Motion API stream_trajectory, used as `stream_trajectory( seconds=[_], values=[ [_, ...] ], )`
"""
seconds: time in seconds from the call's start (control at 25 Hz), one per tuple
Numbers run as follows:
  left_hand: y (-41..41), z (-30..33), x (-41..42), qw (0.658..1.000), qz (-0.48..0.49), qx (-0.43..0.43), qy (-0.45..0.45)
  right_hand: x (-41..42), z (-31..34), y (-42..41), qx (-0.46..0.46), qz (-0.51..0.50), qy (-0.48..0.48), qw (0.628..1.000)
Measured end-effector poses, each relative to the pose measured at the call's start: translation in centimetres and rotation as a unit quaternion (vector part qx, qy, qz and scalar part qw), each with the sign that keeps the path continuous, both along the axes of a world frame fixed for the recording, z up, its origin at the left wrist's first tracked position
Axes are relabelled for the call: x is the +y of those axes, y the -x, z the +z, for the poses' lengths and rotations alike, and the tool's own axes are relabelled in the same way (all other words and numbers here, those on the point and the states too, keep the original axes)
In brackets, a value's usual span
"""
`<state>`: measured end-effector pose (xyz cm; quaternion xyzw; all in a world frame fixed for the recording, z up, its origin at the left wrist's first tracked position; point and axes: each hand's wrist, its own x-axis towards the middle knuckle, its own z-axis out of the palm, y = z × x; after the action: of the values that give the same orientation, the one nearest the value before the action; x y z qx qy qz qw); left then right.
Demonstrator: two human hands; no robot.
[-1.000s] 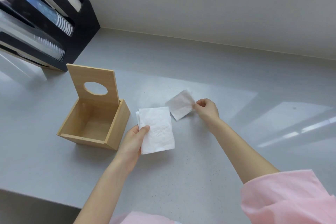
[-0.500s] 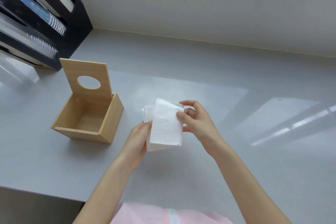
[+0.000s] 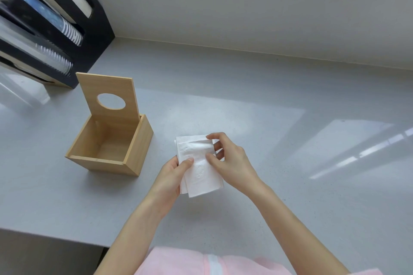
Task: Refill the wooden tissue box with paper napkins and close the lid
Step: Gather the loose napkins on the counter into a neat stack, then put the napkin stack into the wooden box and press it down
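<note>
The wooden tissue box (image 3: 136, 154) stands on the grey counter at the left with nothing inside. Its lid (image 3: 107, 87), which has a round hole, is tipped upright at the back. To the right of the box I hold a small stack of white paper napkins (image 3: 200, 169) just above the counter. My left hand (image 3: 172, 174) grips the stack's left edge with the thumb on top. My right hand (image 3: 232, 163) holds its right side, fingers curled over the top corner.
A black rack (image 3: 89, 18) with sleeves of stacked cups stands against the wall at the far left, behind the box. The counter's front edge (image 3: 51, 239) runs across the lower left. My pink sleeves show at the bottom.
My right hand picked a single napkin off the counter, brought it left and laid it on the stack in my left hand. Both hands now hold the stack together.
</note>
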<state>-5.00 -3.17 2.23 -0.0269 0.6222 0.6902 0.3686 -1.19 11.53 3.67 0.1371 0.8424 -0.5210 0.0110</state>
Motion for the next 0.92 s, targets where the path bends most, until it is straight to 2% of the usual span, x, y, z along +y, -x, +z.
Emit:
stream_trajectory(
  seconds=[0.32,0.44,0.68,0.72,0.8,0.92],
  values=[
    [-1.1,0.8,0.1,1.000,0.007,0.018,-0.022,-0.4,0.2,-0.7,0.017,-0.070,0.049,0.996],
    [-2.0,0.8,-0.1,0.999,0.021,0.025,-0.027,-0.5,0.3,-1.3,0.016,-0.067,0.054,0.996],
    [-3.5,1.1,-1.3,0.996,0.065,0.039,-0.048,-1.8,0.8,-2.7,0.036,-0.048,-0.023,0.998],
    [-3.5,1.3,-1.6,0.995,0.073,0.040,-0.059,-2.0,0.8,-3.0,0.021,-0.048,-0.012,0.999],
    [-3.3,1.7,-2.2,0.991,0.093,0.045,-0.088,-2.2,1.2,-3.2,-0.052,-0.031,0.078,0.995],
    [-3.3,2.6,-3.0,0.984,0.124,0.065,-0.111,-3.2,1.7,-3.5,-0.130,0.045,0.210,0.968]
  ],
)
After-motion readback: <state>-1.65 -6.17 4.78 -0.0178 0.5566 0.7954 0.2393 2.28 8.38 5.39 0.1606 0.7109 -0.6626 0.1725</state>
